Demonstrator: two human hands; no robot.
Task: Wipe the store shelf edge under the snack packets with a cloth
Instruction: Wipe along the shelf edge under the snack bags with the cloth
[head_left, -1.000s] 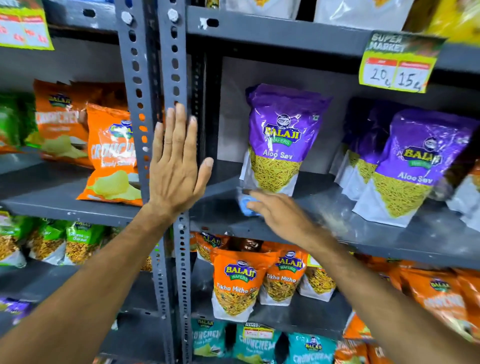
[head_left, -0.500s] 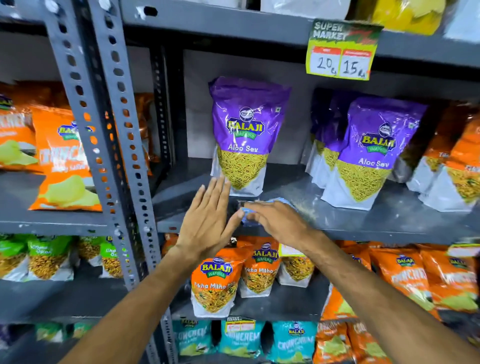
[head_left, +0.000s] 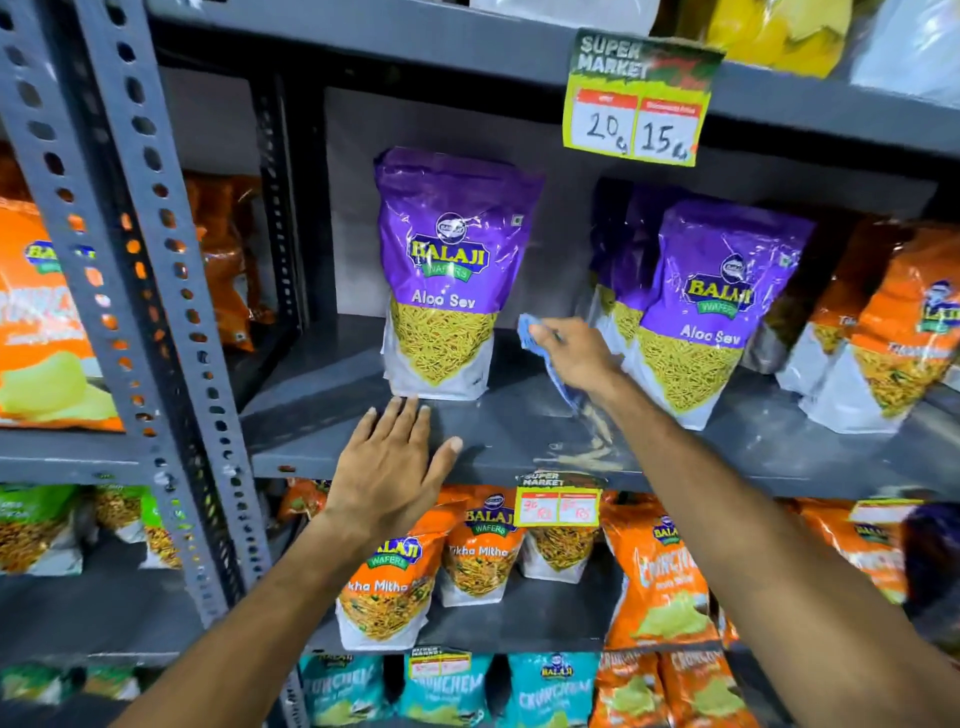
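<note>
A person stands facing grey metal store shelving, both bare arms reaching forward. The right hand (head_left: 574, 356) is closed around a blue cloth (head_left: 540, 345), its fingers curled over the bunched fabric, with a tail of cloth trailing down toward the wrist. Hand and cloth sit on the shelf (head_left: 519, 431) between two purple snack packets: the left packet (head_left: 441, 275) stands upright near the shelf's left end, and the right packet (head_left: 711, 306) stands just beside the hand on its other side. The left hand (head_left: 392, 467) lies flat and open at the shelf's front edge, fingers spread and holding nothing, its fingertips just short of the left packet's base.

The wiping step looks to be under way, with the cloth worked into the gap between packets rather than along the front edge. A pale dusty smear (head_left: 592, 441) shows near the front edge below the right wrist, so the next pass likely calls for drawing the cloth forward over that patch and along the edge without tipping either packet.

The shelf surface is dark grey painted metal, scuffed and dusty. Perforated grey uprights (head_left: 156, 291) rise at the left. A yellow price tag (head_left: 639, 98) hangs from the shelf above; orange and teal packets fill the lower shelves.
</note>
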